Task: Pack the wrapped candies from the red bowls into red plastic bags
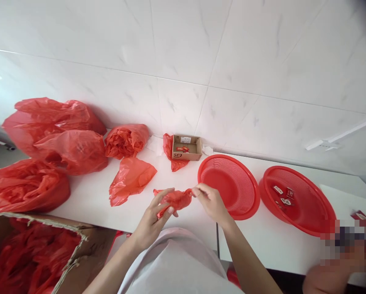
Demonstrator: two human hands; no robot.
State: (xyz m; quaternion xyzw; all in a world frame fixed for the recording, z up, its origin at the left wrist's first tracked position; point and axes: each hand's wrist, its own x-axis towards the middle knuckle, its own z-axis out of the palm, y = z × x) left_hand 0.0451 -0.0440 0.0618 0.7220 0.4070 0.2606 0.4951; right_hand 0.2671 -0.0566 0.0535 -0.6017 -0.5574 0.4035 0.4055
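Note:
Over the white table, a small bunched red plastic bag (183, 199) is held between my two hands. My left hand (158, 210) is closed around its left part, with fingers above and the thumb in front. My right hand (209, 198) pinches the twisted right end of the bag. What the bag contains, if anything, is hidden. Just left of my hands, a flat red plastic bag (130, 179) lies on the table. To the right of my right hand stands a red mesh basket (228, 185) with nothing visible in it.
A cardboard box (186, 153) with small red packets stands by the wall. A second red basket (270, 190) holds several small packets. Stuffed red bags (56, 122) crowd the left side, above a large carton (79, 245) of red bags. Another person's arm (330, 273) shows at right.

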